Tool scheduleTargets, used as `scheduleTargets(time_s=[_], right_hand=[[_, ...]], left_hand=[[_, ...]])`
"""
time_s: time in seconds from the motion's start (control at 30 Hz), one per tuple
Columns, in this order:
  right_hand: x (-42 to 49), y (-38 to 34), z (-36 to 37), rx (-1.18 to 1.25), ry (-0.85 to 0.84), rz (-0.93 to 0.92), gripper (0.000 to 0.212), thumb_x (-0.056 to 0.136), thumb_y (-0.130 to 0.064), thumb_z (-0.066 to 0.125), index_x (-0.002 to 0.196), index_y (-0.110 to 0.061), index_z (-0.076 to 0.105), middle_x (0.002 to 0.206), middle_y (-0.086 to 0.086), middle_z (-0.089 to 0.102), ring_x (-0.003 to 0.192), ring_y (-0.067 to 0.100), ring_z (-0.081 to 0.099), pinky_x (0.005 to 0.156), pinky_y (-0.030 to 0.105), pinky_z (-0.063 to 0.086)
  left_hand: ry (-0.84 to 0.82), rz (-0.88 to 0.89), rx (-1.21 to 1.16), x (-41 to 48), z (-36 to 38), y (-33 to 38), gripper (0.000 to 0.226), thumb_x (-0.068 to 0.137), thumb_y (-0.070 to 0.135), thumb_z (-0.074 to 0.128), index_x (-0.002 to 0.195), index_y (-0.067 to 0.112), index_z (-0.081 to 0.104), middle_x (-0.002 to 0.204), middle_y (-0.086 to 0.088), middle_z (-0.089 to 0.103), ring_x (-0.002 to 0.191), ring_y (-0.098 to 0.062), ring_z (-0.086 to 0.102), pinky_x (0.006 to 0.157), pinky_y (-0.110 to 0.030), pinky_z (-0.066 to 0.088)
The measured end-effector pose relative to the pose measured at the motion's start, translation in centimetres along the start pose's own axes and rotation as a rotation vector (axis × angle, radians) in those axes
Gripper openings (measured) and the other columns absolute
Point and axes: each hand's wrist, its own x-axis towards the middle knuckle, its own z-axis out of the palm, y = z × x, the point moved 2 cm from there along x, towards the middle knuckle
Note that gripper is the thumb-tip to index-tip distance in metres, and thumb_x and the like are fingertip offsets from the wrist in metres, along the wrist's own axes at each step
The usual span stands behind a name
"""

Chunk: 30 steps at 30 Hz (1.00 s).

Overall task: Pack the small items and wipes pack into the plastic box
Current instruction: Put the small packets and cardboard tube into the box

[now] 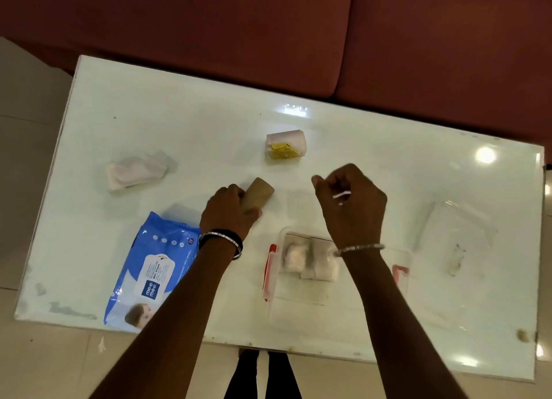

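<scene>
My left hand grips a brown cardboard-coloured roll lying on the glass table, just beyond the blue wet wipes pack. My right hand hovers above the far end of the clear plastic box with red clips, fingers curled loosely; a small white thing shows against it and I cannot tell if it is held. Several white wrapped packets lie inside the box. A white roll with a yellow label sits farther back. A crumpled white tissue bundle lies at the left.
The clear box lid rests on the table at the right. The white glass table has its near edge just above my legs. A dark red sofa runs along the far side.
</scene>
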Motion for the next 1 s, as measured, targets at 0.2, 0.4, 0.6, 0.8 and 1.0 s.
scheduleTargets(time_s=[0.2,0.4,0.6,0.8,1.0], right_hand=[[6.5,-0.2,5.5,-0.24,-0.344,-0.164,0.055,0.076,-0.018,0.074,0.128,-0.013,0.056,0.128,0.007,0.055,0.118,0.028,0.052,0.099,0.034,0.045],[8.7,0.7,9.0,-0.373,-0.605,-0.199,0.073,0.08,-0.027,0.074,0.144,-0.018,0.04,0.145,0.008,0.045,0.132,0.031,0.042,0.105,0.042,0.041],[8.0,2.7,9.1,-0.3,-0.524,-0.082,0.056,0.067,-0.029,0.085,0.114,-0.016,0.057,0.111,0.007,0.063,0.102,0.028,0.059,0.074,0.028,0.039],[5.1,3.2,3.6,0.215,-0.313,0.279,0.064,0.065,-0.036,0.087,0.121,-0.023,0.058,0.106,0.0,0.068,0.093,0.019,0.067,0.081,0.033,0.057],[-3.4,4.7,-5.3,0.64,-0.269,0.377,0.044,0.076,-0.024,0.079,0.117,-0.017,0.064,0.114,0.009,0.07,0.102,0.018,0.067,0.084,0.029,0.057]], left_hand=[[0.057,-0.065,-0.301,-2.0,-0.7,-1.7,0.047,0.068,0.04,0.081,0.102,0.015,0.061,0.094,0.002,0.065,0.08,-0.018,0.061,0.065,-0.026,0.049],[0.005,-0.184,-0.598,-4.8,-1.9,-3.2,0.051,0.064,0.04,0.084,0.106,0.019,0.063,0.095,0.001,0.071,0.084,-0.016,0.07,0.066,-0.029,0.059],[-0.003,-0.183,-0.645,-5.8,-2.5,-3.0,0.051,0.065,0.036,0.084,0.108,0.015,0.064,0.099,-0.003,0.072,0.088,-0.02,0.07,0.074,-0.037,0.06],[0.035,-0.133,-0.67,-6.9,-3.2,-1.9,0.051,0.067,0.036,0.082,0.109,0.014,0.063,0.095,0.001,0.07,0.081,-0.01,0.067,0.061,-0.019,0.053],[-0.013,-0.124,-0.779,-9.5,-3.0,-0.9,0.061,0.05,0.053,0.076,0.102,0.024,0.064,0.095,0.006,0.072,0.084,-0.01,0.07,0.066,-0.028,0.058]])
